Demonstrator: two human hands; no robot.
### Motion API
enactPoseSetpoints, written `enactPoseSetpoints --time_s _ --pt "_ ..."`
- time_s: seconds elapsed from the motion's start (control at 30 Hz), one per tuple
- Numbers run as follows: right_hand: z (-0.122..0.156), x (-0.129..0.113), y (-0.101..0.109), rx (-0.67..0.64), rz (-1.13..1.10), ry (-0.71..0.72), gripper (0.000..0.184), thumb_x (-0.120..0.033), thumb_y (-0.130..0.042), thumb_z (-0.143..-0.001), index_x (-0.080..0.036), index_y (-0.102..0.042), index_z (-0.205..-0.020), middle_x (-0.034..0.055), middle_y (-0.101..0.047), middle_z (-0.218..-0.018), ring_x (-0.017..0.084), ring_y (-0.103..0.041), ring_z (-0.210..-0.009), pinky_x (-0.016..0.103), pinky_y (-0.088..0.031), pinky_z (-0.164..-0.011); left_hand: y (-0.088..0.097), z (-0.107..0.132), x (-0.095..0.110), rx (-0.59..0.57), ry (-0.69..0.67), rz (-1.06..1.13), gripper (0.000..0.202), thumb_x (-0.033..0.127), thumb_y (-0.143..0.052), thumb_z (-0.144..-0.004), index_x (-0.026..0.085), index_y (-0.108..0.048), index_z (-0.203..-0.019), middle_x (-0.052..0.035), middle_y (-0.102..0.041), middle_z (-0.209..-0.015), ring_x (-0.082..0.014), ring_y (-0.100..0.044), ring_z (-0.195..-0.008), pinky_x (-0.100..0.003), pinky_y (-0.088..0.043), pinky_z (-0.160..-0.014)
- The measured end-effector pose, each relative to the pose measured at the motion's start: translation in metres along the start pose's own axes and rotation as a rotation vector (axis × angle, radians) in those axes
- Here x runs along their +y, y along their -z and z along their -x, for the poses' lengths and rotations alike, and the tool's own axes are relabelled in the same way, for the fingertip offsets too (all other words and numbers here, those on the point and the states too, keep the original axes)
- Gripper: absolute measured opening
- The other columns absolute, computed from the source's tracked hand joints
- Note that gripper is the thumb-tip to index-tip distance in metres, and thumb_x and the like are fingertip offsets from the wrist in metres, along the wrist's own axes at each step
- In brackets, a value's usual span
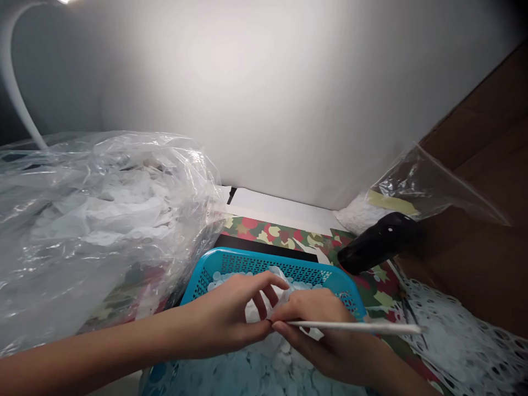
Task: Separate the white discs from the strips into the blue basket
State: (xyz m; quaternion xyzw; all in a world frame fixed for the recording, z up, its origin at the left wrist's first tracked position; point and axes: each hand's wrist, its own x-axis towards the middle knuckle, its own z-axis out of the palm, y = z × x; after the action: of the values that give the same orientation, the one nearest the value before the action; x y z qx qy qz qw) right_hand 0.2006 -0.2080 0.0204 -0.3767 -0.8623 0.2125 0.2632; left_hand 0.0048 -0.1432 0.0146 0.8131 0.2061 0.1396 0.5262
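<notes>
A blue plastic basket (264,263) full of several white round paper pieces stands in front of me. Both hands hover over it. My left hand (231,319) pinches a small white piece (280,291) between thumb and fingers. My right hand (325,330) is closed round a thin white stick (371,327) that points to the right, and its fingertips also touch the white piece. The two hands meet above the basket's middle.
A large clear plastic bag (99,220) of white pieces lies at the left. A smaller clear bag (412,192) and a black object (379,242) stand at the right. Perforated white sheet (462,335) lies at the lower right. A patterned cloth covers the table.
</notes>
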Motion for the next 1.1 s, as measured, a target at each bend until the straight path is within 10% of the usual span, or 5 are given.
enactPoseSetpoints --time_s 0.53,1.1 --pt "0.0082 0.0007 0.0025 0.314 -0.070 0.018 0.019 -0.009 -0.047 -0.090 -0.022 -0.054 -0.102 0.0018 -0.065 -0.080 0.015 -0.062 -0.072 0.026 -0.046 -0.062 0.0016 0.0000 0.0046 0.090 0.002 -0.017 0.031 0.019 -0.053 -0.086 0.025 -0.053 -0.117 -0.0030 -0.065 -0.106 -0.0125 -0.063 -0.081 -0.018 -0.050 -0.056" --pt "0.0021 0.0012 0.0003 0.343 -0.105 -0.082 0.012 -0.012 -0.047 -0.091 -0.021 -0.055 -0.093 -0.0005 -0.056 -0.069 0.013 -0.052 -0.059 0.025 -0.039 -0.051 0.0011 0.0006 0.0014 0.235 -0.070 0.064 0.029 0.023 -0.060 -0.084 0.025 -0.061 -0.113 -0.0029 -0.066 -0.102 -0.0116 -0.061 -0.079 -0.012 -0.047 -0.047"
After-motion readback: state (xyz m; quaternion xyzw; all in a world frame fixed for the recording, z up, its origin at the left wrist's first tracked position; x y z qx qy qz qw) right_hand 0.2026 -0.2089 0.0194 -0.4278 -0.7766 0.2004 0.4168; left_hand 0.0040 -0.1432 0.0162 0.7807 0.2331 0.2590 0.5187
